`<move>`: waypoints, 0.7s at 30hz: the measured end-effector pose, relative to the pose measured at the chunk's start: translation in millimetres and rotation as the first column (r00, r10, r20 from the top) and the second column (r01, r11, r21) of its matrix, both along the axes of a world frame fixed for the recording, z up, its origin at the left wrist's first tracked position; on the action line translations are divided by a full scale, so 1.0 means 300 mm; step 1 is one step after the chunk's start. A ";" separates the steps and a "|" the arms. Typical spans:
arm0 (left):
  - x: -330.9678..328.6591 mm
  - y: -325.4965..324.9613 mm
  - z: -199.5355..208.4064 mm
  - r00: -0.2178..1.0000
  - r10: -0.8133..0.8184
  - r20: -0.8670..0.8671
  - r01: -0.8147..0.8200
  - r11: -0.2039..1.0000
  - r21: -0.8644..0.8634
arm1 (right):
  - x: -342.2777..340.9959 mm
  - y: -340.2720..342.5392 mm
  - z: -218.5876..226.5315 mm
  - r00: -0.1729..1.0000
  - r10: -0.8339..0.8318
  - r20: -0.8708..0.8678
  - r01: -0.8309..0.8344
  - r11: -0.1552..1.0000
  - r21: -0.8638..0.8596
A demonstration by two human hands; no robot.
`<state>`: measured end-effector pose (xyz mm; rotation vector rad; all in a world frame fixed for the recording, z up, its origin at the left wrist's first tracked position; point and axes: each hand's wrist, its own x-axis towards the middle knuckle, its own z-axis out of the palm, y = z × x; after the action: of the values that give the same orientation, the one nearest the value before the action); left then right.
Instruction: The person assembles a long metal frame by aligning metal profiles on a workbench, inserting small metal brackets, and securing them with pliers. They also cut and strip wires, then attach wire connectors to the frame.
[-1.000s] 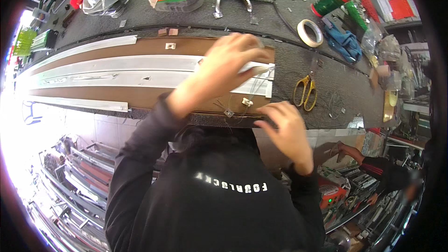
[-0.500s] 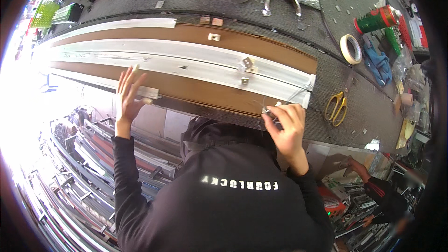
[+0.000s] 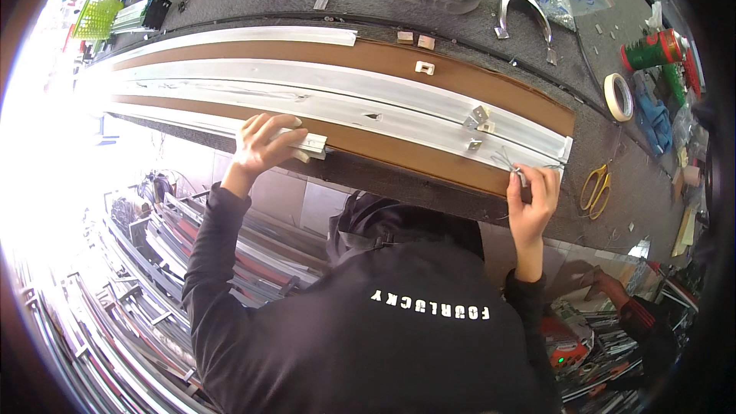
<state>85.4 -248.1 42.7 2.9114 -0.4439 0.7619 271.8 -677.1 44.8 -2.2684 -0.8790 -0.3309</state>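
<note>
My left hand (image 3: 264, 144) has its fingers curled over the end of a narrow white rail (image 3: 315, 142) along the near edge of the bench. At the right, my right hand (image 3: 534, 203) pinches a small bunch of thin grey cords (image 3: 506, 162) between thumb and fingers; any small part inside the pinch is hidden. The cords reach toward the right end of a pair of long white rails (image 3: 414, 126), lying side by side on brown cardboard (image 3: 452, 169). Small metal brackets (image 3: 476, 116) and a white clip (image 3: 424, 68) lie on and beside these rails.
Yellow-handled scissors (image 3: 595, 190), a roll of tape (image 3: 618, 97) and a blue cloth (image 3: 653, 124) lie on the right. Silver pliers (image 3: 523, 8) and plastic bags are at the back. A co-worker's arm (image 3: 630, 308) shows at lower right; racks of metal profiles (image 3: 153, 291) stand lower left.
My left hand has closed from spread fingers onto the narrow rail's end. My right hand still holds the cords, now closer to the rails' right end. The whole view has shifted.
</note>
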 end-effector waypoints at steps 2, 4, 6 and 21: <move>0.012 0.011 0.011 0.997 -0.052 0.065 0.046 0.995 0.094 | 0.008 0.011 0.001 0.999 -0.022 -0.036 0.023 0.999 0.031; 0.019 0.020 0.022 0.993 -0.109 0.049 0.103 0.988 0.113 | 0.012 0.019 0.004 0.997 -0.030 -0.067 0.033 0.999 0.042; 0.025 0.027 0.032 0.986 -0.160 0.041 0.153 0.978 0.138 | 0.017 0.023 0.006 0.996 -0.025 -0.080 0.030 0.998 0.062; 0.031 -0.041 0.028 0.980 -0.151 -0.128 0.144 0.988 -0.061 | 0.013 0.018 -0.023 0.997 -0.023 -0.080 0.028 0.997 0.066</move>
<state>94.6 -260.3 51.1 2.8204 -0.6083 0.5483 275.8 -671.7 37.8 -2.2166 -0.7878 -0.2763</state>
